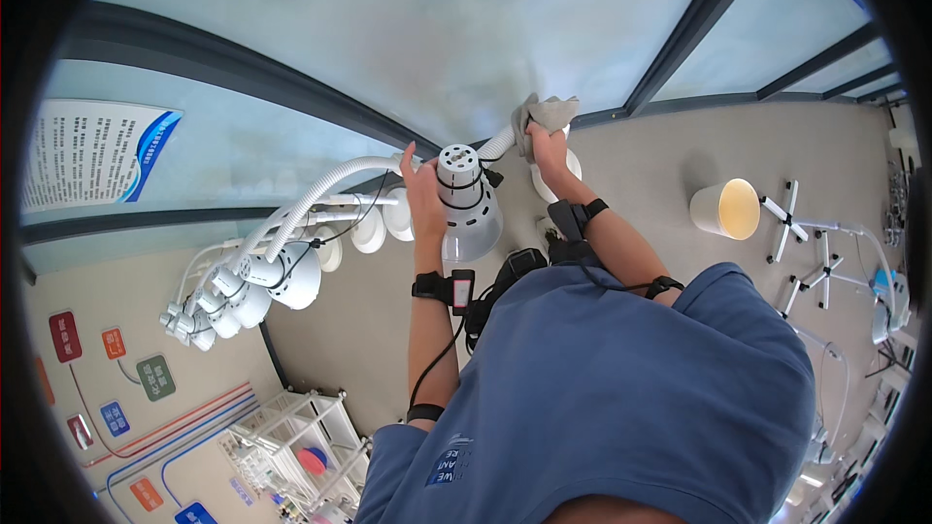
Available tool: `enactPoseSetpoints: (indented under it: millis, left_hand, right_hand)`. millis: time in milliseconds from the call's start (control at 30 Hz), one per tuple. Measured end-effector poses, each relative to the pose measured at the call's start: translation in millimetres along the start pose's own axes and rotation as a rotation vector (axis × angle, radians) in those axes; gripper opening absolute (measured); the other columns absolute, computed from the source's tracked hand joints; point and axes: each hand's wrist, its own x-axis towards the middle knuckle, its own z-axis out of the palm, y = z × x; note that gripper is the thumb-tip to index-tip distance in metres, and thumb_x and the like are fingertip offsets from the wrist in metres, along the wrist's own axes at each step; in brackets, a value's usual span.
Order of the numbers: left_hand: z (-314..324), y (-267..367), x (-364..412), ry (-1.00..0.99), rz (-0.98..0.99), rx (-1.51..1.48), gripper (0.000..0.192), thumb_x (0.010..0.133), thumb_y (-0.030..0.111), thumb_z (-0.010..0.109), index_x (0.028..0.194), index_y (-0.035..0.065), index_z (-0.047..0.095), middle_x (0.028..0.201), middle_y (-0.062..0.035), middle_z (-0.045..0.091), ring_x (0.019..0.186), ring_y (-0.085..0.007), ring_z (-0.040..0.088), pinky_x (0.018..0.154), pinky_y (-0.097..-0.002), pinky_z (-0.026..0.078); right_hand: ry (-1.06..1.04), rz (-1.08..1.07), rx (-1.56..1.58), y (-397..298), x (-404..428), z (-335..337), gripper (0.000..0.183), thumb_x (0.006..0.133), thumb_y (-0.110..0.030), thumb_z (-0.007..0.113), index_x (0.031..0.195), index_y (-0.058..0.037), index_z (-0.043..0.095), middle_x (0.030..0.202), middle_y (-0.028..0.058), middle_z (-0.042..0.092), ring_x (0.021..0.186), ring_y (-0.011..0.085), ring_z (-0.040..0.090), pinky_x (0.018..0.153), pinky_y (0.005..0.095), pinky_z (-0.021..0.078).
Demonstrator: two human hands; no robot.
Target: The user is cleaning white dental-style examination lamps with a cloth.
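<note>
A white lamp head (460, 198) with slotted vents and a clear, flared rim stands in front of me. My left hand (424, 196) grips its left side, with some fingers hidden behind it. A black cable is looped round the lamp head, with a plug beside it. From behind the lamp head a ribbed white gooseneck (498, 147) runs up to the right. My right hand (547, 149) holds a crumpled grey cloth (555, 113) around the gooseneck's far end. Below that hand a round white lamp base (542, 188) is partly hidden by my forearm.
Several similar white lamps (297, 284) stand in a row at left, their round bases (368, 231) on the floor. Frosted glass panels (466, 36) in dark frames rise ahead. At right are a cream bin (708, 208) and wheeled stands (785, 218). A white shelf rack (291, 418) stands lower left.
</note>
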Motion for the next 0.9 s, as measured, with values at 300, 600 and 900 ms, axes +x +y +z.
enactPoseSetpoints:
  millis: [300,600,900]
  left_hand:
    - [-86,-91,-18,-0.102,-0.587,0.354,0.050,0.092,0.045,0.044,0.110,0.0006,0.060,0.108,-0.0171,0.064,0.100,-0.0265,0.061,0.083,-0.0361,0.048]
    - [-46,-60,-51,0.025,-0.905,-1.006,0.056,0.088,0.048,0.043,0.126,0.0089,0.051,0.124,-0.0105,0.056,0.111,-0.0310,0.055,0.095,-0.0472,0.043]
    - [-21,-66,-48,-0.069,-0.747,-1.045,0.052,0.087,0.048,0.041,0.111,0.0054,0.059,0.105,-0.0112,0.064,0.095,-0.0300,0.062,0.084,-0.0418,0.050]
  right_hand:
    - [-0.317,-0.588,-0.089,-42,-65,30,0.037,0.073,-0.014,0.072,0.103,0.0015,0.059,0.099,0.0111,0.064,0.093,0.0225,0.061,0.082,0.0330,0.0474]
    - [-0.557,-1.242,-0.925,-80,-110,53,0.054,0.053,-0.029,0.075,0.104,-0.0135,0.065,0.123,0.0205,0.052,0.109,0.0414,0.051,0.088,0.0462,0.0452]
    - [-0.464,-1.520,-1.476,-75,-124,47,0.043,0.054,-0.028,0.072,0.093,-0.0083,0.070,0.117,0.0153,0.054,0.115,0.0384,0.045,0.097,0.0481,0.0355]
